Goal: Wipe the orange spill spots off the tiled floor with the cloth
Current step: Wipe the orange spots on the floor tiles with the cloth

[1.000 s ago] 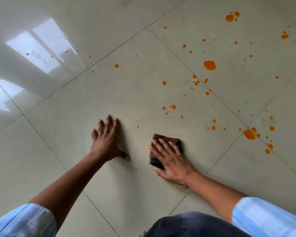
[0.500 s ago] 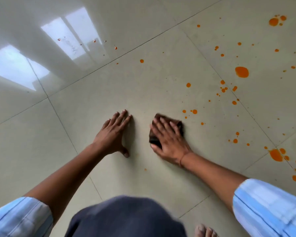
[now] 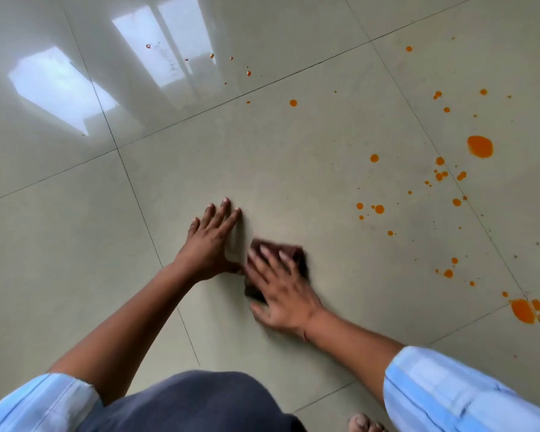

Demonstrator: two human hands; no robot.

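A dark brown cloth (image 3: 295, 251) lies flat on the glossy beige tiled floor (image 3: 293, 182), pressed down by my right hand (image 3: 278, 288), whose fingers are spread over it and blurred by motion. My left hand (image 3: 211, 244) rests flat on the tile just left of the cloth, palm down, fingers apart, holding nothing. Orange spill spots are scattered to the right: a big blot (image 3: 479, 146), a cluster of small drops (image 3: 378, 209) and another large blot (image 3: 522, 310) near a grout line. Tiny drops (image 3: 248, 73) sit farther back.
My knee in dark trousers (image 3: 194, 403) fills the bottom centre and toes (image 3: 363, 424) show at the bottom edge. Light blue sleeves cover both upper arms. Window reflections (image 3: 60, 88) glare on the far left tiles. Grout lines cross the floor diagonally.
My right hand slid the cloth leftward and nearer to me, until it is almost touching my left thumb. The view shifted, so the spots sit farther right. My left hand stayed planted.
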